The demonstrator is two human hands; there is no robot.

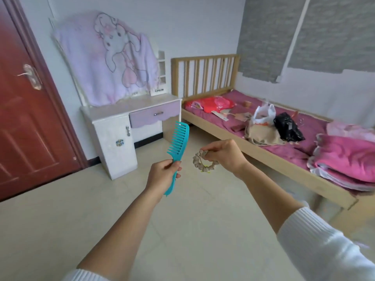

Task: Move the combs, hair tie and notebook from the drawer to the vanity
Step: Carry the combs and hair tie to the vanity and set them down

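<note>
The left hand (162,175) has its grip closed round the handle of a teal comb (178,147). The comb stands nearly upright in the air, long axis running from the handle end low by the wrist up to the toothed end, leaning slightly right; the teeth face left. The right hand (225,157) pinches a beige hair tie (203,162) between fingertips, the ring hanging below them, just right of the comb but not touching it. Both hands are held out over the tiled floor (182,230). Beyond them the white vanity (113,138) serves as the bench, its lilac drawer (155,116) shut. A bed (253,138) stands right of it.
</note>
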